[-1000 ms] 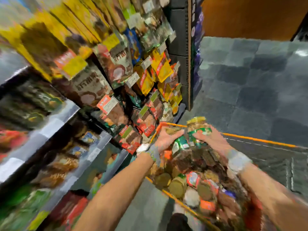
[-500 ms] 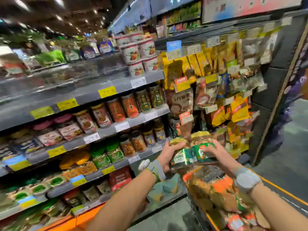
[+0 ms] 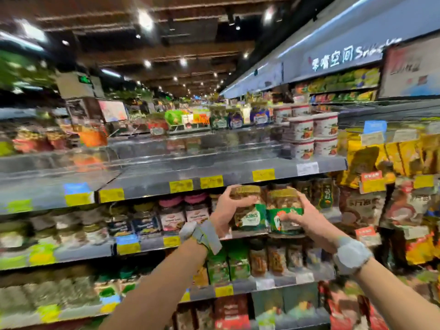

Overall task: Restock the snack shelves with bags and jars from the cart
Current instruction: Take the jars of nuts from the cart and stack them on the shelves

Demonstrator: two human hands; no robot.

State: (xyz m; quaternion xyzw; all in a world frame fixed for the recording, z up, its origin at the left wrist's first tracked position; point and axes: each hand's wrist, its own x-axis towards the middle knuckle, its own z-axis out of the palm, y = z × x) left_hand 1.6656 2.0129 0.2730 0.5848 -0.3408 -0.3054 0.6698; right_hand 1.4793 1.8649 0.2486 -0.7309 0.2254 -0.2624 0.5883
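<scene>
Fingers [image 3: 234, 198] of the left hand [image 3: 223, 210] are wrapped round the left jar [image 3: 250, 216], thumb up by its gold lid. The right hand [image 3: 309, 219] clamps the right jar [image 3: 284, 206] the same way, its fingers [image 3: 289, 216] lying across the green label. Both jars stand upright and side by side just past the frame's centre toward 4 o'clock; motion blur hides whether they touch. They sit directly under the front lip of a bare grey shelf [image 3: 214, 167], level with the row beneath it, and whether their bases rest on that lower ledge cannot be told. Yellow price tags [image 3: 181, 185] line the grey shelf's edge at 12 o'clock from the jars. White tubs [image 3: 312, 132] are stacked on the shelf's far end at 1 o'clock, and hanging yellow bags [image 3: 364, 163] fill the rack at 3 o'clock. Dark-lidded jars [image 3: 171, 215] stand at 9 o'clock from the left hand, and more packed goods [image 3: 273, 258] occupy the shelf at 6 o'clock. Each wrist wears a grey band [image 3: 204, 235], the right one with a round face.
</scene>
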